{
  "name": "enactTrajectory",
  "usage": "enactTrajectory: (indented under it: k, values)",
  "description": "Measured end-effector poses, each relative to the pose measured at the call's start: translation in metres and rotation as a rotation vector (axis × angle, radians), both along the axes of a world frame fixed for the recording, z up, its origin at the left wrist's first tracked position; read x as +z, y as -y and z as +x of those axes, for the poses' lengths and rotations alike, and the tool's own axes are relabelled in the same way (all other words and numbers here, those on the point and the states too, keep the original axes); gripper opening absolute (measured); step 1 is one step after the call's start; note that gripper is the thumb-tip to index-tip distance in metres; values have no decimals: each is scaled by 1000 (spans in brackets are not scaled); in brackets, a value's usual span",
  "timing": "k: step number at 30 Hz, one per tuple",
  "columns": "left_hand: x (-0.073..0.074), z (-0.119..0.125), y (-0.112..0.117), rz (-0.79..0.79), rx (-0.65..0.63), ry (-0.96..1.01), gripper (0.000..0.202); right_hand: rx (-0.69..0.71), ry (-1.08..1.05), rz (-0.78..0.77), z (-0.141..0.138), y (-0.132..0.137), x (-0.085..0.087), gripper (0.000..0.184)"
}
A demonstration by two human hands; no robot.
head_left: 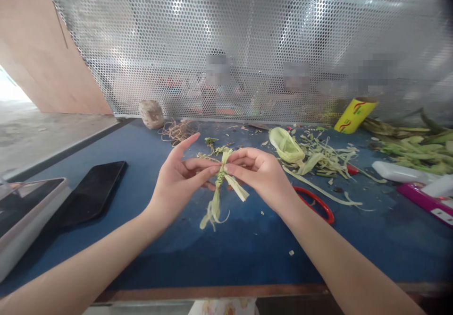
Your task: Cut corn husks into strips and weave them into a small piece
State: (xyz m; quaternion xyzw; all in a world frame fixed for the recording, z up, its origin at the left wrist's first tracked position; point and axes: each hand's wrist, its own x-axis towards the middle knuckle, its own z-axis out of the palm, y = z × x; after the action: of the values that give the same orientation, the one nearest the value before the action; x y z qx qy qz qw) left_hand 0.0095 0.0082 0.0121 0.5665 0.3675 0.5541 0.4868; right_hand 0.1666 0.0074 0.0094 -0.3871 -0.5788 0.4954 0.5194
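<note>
Both of my hands meet over the middle of the blue table [247, 239]. Between them is a small woven bundle of pale green leaf strips [220, 187], with loose ends hanging down toward the table. My left hand [180, 175] pinches the bundle from the left with thumb and fingers, its index finger pointing up and away. My right hand [260, 173] pinches the same bundle from the right with fingers pressed together.
Red-handled scissors [318, 204] lie just right of my right hand. Cut leaf strips [318, 159], a yellow tube [354, 115] and leaf stalks [414, 147] fill the right. A black phone [94, 192], a boxed tablet [24, 211] and twine [177, 130] sit left. Perforated metal screen [247, 46] behind.
</note>
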Motion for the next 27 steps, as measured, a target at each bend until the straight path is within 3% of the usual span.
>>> enactTrajectory:
  k: [11,16,19,22,27]
  values:
    - [-2,-1,0,32,-5,-42,71,16,50,5,1,-2,-2,19]
    - [-6,-5,-6,36,68,-150,15,142,30,-71,2,-3,-4,14]
    - [-7,-7,-8,29,92,-149,12,222,21,-137,4,-5,-5,10]
    - [-7,-8,-9,5,78,-136,11,212,41,-141,7,-7,-4,8]
    - [-10,-10,-9,-71,-32,-59,10,178,121,-104,11,-10,-2,11]
